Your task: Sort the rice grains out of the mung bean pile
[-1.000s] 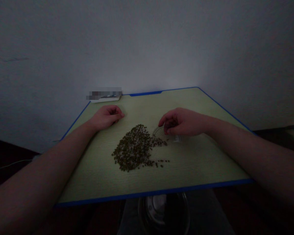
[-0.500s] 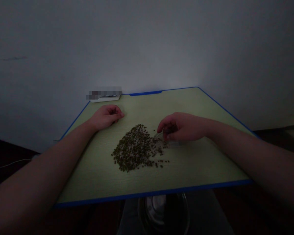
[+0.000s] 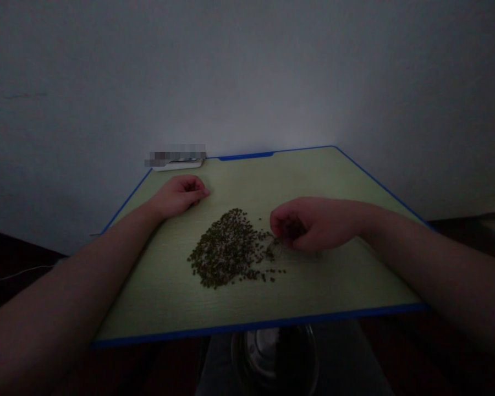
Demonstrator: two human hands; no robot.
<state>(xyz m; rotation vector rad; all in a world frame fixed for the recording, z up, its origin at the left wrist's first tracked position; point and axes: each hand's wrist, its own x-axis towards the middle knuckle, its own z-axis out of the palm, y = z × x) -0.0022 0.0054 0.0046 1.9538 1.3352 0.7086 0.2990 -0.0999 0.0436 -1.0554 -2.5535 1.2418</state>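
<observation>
Here's the green-topped, blue-edged board (image 3: 334,286), a heap of mung beans (image 3: 226,250) mid-board, and below its front edge a glass bowl (image 3: 274,357), contents too dark to tell! Right hand (image 3: 317,224) clenched over a small clear dish (image 3: 274,248) at the heap's edge, any grip hidden; left hand (image 3: 179,195) rests loosely curled, holding nothing, just beyond the heap.

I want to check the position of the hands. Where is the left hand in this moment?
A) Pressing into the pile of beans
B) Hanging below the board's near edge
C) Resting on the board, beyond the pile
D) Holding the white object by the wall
C. The left hand rests, loosely curled, on the green board, apart from the pile of small green beans.
</observation>
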